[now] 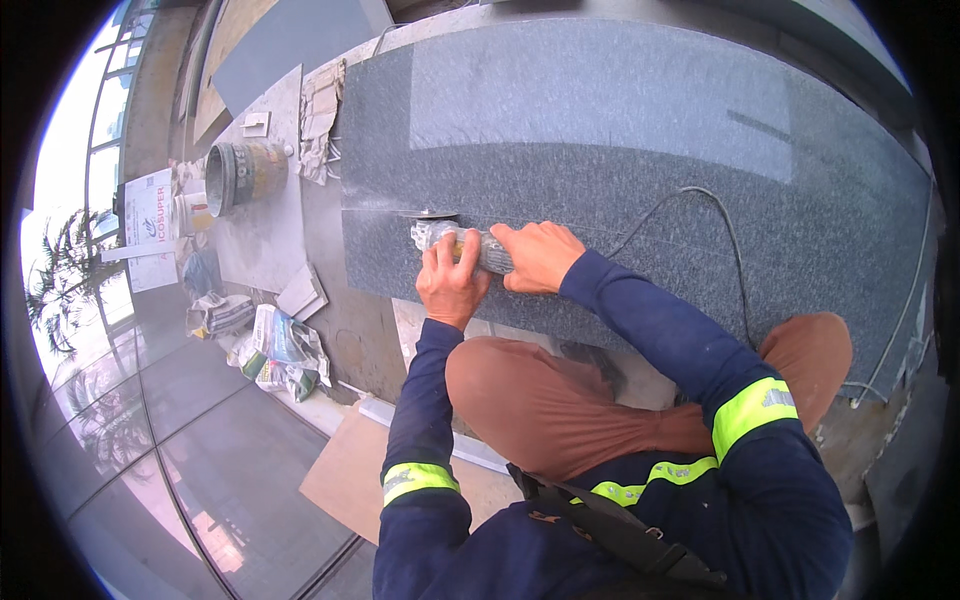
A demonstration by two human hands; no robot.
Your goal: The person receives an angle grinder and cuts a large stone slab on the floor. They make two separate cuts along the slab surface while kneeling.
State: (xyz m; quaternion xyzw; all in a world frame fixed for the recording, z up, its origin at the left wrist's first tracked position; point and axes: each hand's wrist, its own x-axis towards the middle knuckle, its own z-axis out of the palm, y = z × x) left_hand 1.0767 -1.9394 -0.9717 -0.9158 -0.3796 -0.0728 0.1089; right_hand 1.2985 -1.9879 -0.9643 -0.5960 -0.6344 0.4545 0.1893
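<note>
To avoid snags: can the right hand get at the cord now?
Probably not without releasing its grip: the right hand holds the grinder, though the cord loops uncovered across the slab nearby.

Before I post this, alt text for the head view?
A person's left hand and right hand hold an angle grinder, its disc at a faint line across a dark speckled stone slab. A cord loops over the slab; a bucket and crumpled bags are at left.

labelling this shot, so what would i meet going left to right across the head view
White panel with red lettering, dirty bucket, crumpled beige sheeting, angle grinder, looped grey cord.
</note>
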